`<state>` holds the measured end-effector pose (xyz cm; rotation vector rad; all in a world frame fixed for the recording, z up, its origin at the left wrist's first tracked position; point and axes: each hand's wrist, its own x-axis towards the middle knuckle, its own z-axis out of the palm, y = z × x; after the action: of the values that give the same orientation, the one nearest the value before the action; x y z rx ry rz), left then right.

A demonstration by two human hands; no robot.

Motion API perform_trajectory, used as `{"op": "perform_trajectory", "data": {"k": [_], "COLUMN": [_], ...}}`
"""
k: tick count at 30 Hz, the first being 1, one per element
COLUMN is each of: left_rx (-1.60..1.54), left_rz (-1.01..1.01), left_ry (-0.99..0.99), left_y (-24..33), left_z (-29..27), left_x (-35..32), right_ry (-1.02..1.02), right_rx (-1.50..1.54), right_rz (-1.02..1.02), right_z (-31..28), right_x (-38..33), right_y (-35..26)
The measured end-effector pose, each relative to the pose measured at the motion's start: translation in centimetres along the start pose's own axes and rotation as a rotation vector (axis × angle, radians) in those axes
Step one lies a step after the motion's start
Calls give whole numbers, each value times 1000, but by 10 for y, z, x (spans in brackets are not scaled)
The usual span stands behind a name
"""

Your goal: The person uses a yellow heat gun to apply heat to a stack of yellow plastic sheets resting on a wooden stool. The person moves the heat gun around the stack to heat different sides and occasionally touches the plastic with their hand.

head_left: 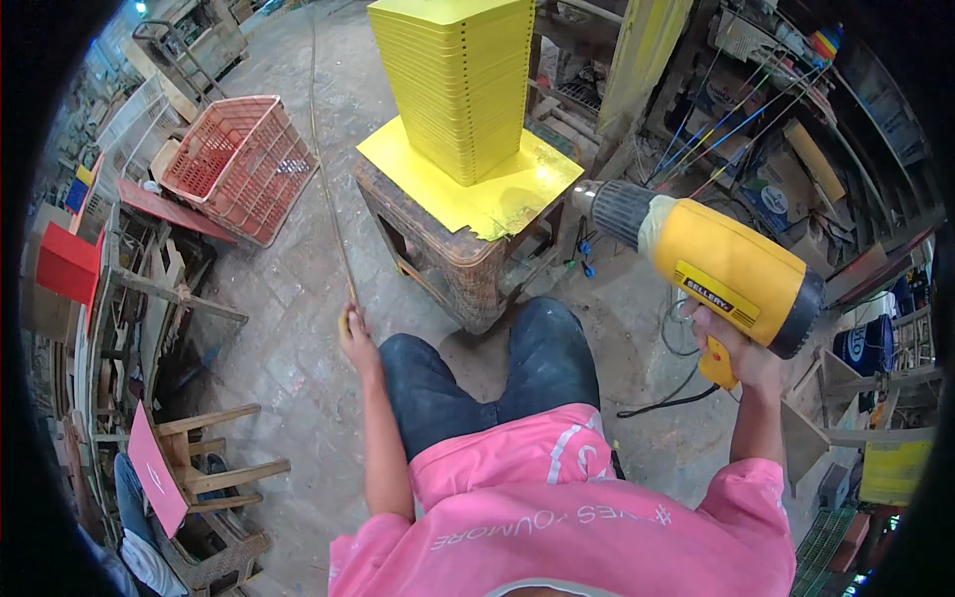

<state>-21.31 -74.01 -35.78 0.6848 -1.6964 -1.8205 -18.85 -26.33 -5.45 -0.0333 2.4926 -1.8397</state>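
My right hand [734,350] grips the handle of a yellow heat gun [716,267], whose grey nozzle points left toward a tall stack of yellow plastic sheets [461,80]. The stack stands on a flat yellow sheet [502,189] laid over a worn brown crate [453,264] in front of my knees. My left hand [355,336] is closed on the near end of a long thin yellowish strip [326,169] that runs away across the floor to the upper left.
A red plastic basket [242,164] lies tilted on the concrete floor at the left. Wooden frames and stools [199,463] crowd the left edge. Shelves with cables and boxes [786,129] fill the right side. A black power cord [662,398] trails on the floor.
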Motion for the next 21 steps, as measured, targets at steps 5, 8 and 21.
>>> {"op": "perform_trajectory", "data": {"k": [5,8,21], "left_rx": [48,24,103], "left_rz": [-89,-71,-71], "left_ry": [22,35,-31], "left_y": [-34,-38,-43], "left_z": [-4,-7,4], "left_x": [-40,-36,-36], "right_ry": [-162,-159,-9], "right_rx": [108,113,118], "right_rz": [76,91,-120], "right_z": [1,1,-12], "right_x": [-5,-8,-3], "right_y": [2,5,-1]}}
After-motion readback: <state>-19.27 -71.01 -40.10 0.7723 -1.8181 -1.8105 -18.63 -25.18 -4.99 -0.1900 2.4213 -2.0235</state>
